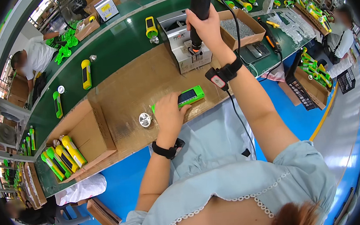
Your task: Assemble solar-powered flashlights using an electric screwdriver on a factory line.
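Torch (192, 95) lies flat on the cardboard (130, 82) in front of the person: a long, bright green body with a blunt right end and 1 dark, glossy panel set into its upper face. Its left part is mostly hidden under the left hand (169, 112), whose fingers grasp the body. Just left sits a round silver reflector (145, 120); whether it is joined on is unclear. The right hand (207, 27) is clenched round a black screwdriver (201, 1), pointing down at a grey feeder (203, 61). 4 other torches (66, 158) lie side by side in an open box (78, 126).
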### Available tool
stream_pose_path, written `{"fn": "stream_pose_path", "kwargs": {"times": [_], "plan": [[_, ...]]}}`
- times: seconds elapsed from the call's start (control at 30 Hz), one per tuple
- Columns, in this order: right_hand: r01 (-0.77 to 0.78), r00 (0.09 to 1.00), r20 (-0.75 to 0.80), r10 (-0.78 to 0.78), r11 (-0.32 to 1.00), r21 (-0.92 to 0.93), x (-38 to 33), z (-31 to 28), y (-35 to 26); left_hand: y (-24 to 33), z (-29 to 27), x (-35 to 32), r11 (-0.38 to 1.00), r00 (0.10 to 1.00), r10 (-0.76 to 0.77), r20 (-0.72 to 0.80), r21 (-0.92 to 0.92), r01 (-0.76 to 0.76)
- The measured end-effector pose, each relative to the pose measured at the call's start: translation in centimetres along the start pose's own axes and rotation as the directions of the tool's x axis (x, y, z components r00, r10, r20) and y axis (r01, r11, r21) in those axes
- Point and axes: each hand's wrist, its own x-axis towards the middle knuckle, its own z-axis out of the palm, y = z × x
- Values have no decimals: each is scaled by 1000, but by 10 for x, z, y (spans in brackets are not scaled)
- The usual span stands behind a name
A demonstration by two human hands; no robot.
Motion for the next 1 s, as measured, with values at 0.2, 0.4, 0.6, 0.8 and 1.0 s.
{"fn": "stream_pose_path", "kwargs": {"times": [0.2,0.4,0.6,0.8,1.0], "plan": [[-116,989,95,110,992,58,-32,3,-24,4,-2,-6,999,999,-35,-25,19,36],[-114,987,123,104,990,80,-86,-4,-58,7,-1,-14,997,998,-57,-33,41,59],[-100,991,97,90,989,108,-96,-3,-66,6,-1,-16,998,996,-56,-62,9,57],[-137,986,115,117,974,180,-99,-3,-54,7,0,-19,998,995,-63,-80,20,64],[-188,967,195,167,977,98,-103,-2,-34,6,-3,-14,999,995,-42,-88,-9,41]]}}
